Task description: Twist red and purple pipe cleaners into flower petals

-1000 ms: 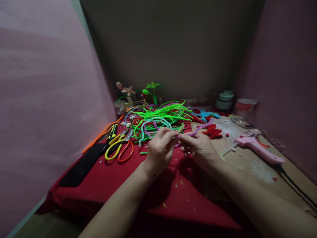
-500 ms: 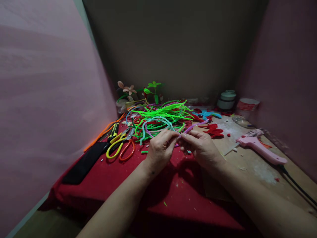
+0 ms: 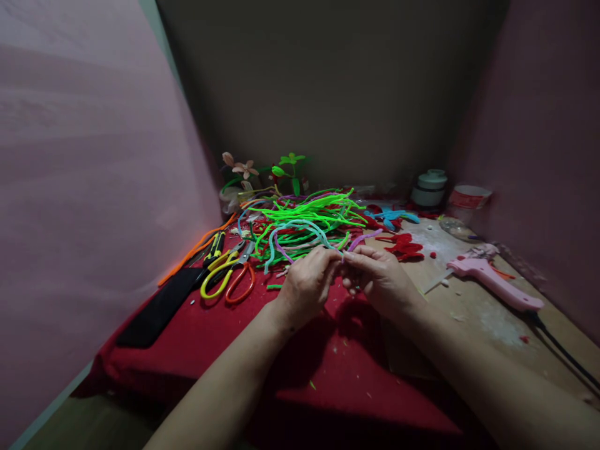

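My left hand and my right hand meet fingertip to fingertip above the red cloth, both in a pinch. A purple pipe cleaner runs between them, its loose end sticking out up and right past my right fingers. A light blue pipe cleaner arches behind my left hand, one end reaching the pinched fingertips. Whether it is joined to the purple one is hidden by the fingers. Just beyond lies a heap of bright green pipe cleaners.
Pliers with yellow and red handles and a black flat object lie left on the red cloth. At right are a pink glue gun, red fuzzy pieces and a lidded jar. Fuzzy flowers stand behind.
The purple pipe cleaner's loose end has drawn in toward my right fingers, so less of it sticks out. My left hand has turned slightly; both hands stay together.
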### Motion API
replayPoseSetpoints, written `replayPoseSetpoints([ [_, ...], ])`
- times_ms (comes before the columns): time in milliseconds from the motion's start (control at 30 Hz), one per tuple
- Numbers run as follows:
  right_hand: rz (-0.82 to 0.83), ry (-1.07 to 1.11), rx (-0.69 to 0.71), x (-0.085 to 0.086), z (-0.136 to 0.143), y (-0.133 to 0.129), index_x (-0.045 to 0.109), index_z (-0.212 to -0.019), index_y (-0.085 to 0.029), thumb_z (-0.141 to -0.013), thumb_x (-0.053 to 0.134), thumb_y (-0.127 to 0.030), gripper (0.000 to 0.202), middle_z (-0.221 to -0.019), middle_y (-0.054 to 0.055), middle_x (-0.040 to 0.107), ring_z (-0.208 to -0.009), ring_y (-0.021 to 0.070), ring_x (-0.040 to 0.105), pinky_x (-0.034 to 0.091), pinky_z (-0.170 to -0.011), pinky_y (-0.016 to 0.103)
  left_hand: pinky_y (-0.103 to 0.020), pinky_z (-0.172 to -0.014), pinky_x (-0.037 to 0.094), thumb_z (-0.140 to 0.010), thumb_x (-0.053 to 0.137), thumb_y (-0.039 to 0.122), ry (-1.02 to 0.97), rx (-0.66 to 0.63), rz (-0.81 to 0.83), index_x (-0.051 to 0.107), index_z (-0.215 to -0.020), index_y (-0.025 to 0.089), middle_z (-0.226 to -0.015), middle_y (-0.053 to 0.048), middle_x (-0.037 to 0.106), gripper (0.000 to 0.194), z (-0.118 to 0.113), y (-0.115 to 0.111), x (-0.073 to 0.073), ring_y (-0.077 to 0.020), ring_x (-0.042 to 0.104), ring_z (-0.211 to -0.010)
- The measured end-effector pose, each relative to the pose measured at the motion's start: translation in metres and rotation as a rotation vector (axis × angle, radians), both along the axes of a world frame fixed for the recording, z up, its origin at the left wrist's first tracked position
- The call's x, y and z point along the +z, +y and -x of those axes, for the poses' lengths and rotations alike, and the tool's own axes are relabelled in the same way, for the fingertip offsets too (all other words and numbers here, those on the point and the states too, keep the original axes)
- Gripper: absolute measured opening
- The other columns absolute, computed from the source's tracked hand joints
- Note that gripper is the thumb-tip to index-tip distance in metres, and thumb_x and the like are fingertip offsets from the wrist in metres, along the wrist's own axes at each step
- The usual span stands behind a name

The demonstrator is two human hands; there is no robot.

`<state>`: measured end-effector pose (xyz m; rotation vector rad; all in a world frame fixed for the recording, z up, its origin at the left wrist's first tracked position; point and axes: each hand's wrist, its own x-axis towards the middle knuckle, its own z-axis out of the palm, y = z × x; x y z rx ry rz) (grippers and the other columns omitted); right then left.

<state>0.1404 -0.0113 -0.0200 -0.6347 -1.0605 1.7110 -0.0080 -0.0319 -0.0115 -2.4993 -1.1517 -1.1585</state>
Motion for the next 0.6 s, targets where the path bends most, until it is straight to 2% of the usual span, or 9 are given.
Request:
replayPoseSetpoints([
  [133,-0.002,0.010,0.010,0.0002,-0.0002,-0.0006,0.057,-0.064,-0.014,-0.068,0.067,-0.029,0.019,-0.057,0.001,0.062,-0.043,0.0092,0.054,0.038,-0.038,0.018,-0.021,-0.064,0.042,-0.088,0.038,0.017,0.034,-0.033,-0.018,0.051,-0.095,0.017,-0.078,-0.003,0.059,0.015,0.0017,0.0013,-0.0020,-0.0107,0.055,-0.070],
  [300,0.049,0.058,0.012,0.0008,0.0029,-0.0022,0.057,-0.068,-0.015,-0.065,0.070,-0.027,0.018,-0.060,0.000,0.061,-0.047,0.0111,0.057,0.042,-0.038,0.019,-0.023,-0.062,0.041,-0.088,0.036,0.017,0.092,0.062,-0.055,0.051,-0.086,0.016,-0.074,-0.004,0.056,0.015,0.0002,0.0032,-0.0048,-0.0124,0.053,-0.068],
  [433,0.051,0.099,0.017,-0.0007,0.0039,-0.0016,0.056,-0.067,-0.015,-0.063,0.070,-0.022,0.016,-0.060,0.001,0.061,-0.047,0.0114,0.058,0.043,-0.038,0.019,-0.024,-0.060,0.041,-0.087,0.035,0.015,0.071,0.098,-0.009,0.048,-0.088,0.016,-0.077,-0.004,0.056,0.013,-0.0018,0.0027,-0.0057,-0.0129,0.053,-0.068],
  [600,0.030,0.068,0.035,0.0001,0.0035,-0.0015,0.057,-0.063,-0.014,-0.067,0.065,-0.021,0.012,-0.055,0.003,0.061,-0.045,0.0106,0.056,0.041,-0.037,0.018,-0.024,-0.058,0.040,-0.086,0.036,0.015,-0.005,0.102,0.072,0.047,-0.088,0.017,-0.074,-0.003,0.056,0.011,-0.0035,-0.0010,-0.0034,-0.0126,0.054,-0.064],
])
